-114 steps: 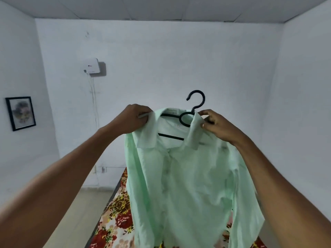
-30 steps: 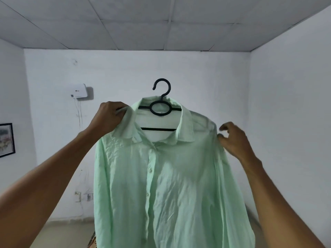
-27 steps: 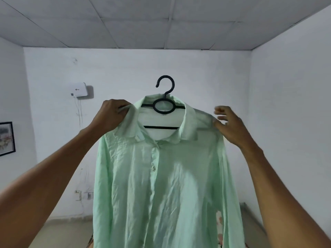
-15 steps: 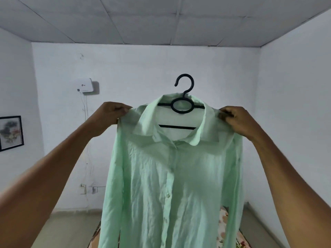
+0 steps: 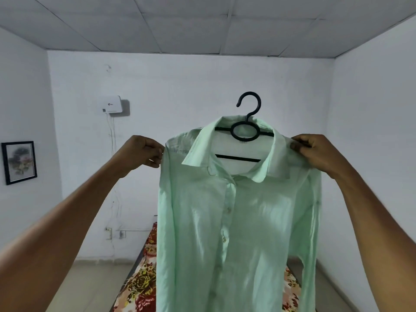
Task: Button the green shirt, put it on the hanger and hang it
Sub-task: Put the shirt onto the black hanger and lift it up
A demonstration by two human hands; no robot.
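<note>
While both hands' grips pinch its shoulders, buttoned green shirt (image 5: 238,221) drapes hanger (image 5: 246,129).

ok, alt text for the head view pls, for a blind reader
Two bare hands, left hand and right hand, hold a buttoned green shirt up by its shoulders on a black hanger, its hook free in the air. Behind are white walls and a floral bedcover.

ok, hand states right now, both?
Left hand: closed, pinching the green shirt at its shoulder.
Right hand: closed, gripping the shirt's other shoulder.
</note>
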